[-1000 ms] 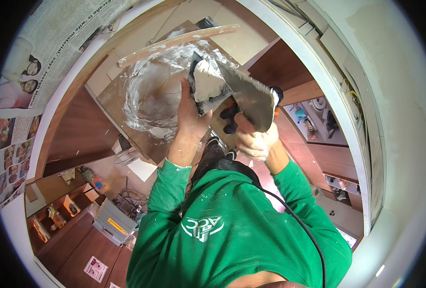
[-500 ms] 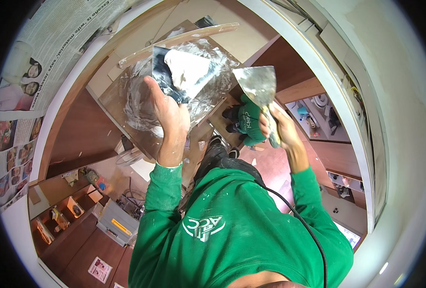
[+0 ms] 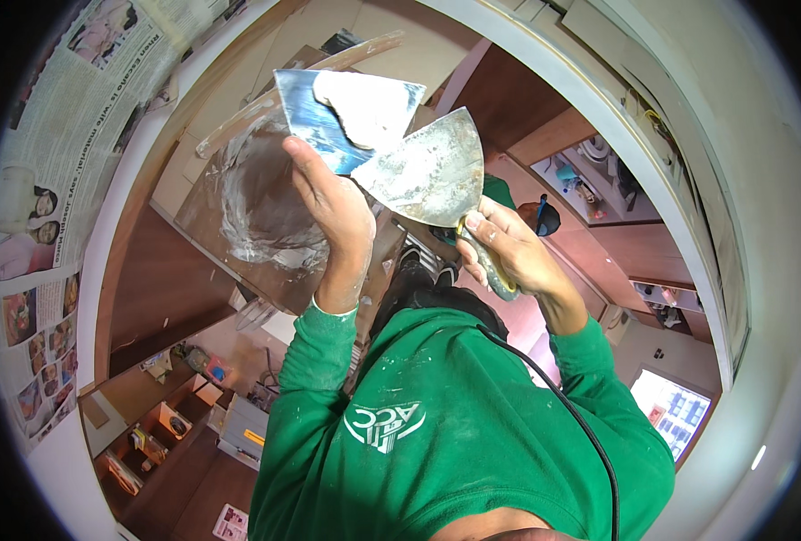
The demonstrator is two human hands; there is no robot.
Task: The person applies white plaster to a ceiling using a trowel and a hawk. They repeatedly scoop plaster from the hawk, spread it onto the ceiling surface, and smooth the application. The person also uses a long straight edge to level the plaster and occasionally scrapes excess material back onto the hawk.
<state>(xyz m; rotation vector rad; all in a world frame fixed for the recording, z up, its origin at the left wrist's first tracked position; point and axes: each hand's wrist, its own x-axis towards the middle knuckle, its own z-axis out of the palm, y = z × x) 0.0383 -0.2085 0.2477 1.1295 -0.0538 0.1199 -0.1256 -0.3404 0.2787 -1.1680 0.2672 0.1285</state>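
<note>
My left hand [image 3: 345,216] is closed around the lower end of a bluish metal spreading blade [image 3: 306,122], its thumb up along the near edge. A thick lump of white putty [image 3: 364,106] sits on that blade. The palm hides whatever handle it has. In my right hand [image 3: 511,248] is a wide putty knife [image 3: 432,169], gripped by its worn, yellow-edged handle. Dried white smears cover its metal blade. The corner of the putty knife meets or overlaps the lower right corner of the bluish blade; I cannot tell if they touch.
Below my hands lies a brown board [image 3: 270,203] smeared with white, with a wooden strip [image 3: 238,126] across its far side. Newspaper [image 3: 35,221] covers the left wall. A person in green [image 3: 498,189] is below, partly hidden. Right are shelves with items [image 3: 590,185]; lower left, a grey case [image 3: 243,428].
My right hand has turned the putty knife leftward and brought it up against the bluish blade. The left hand has shifted slightly right. The person below has moved right.
</note>
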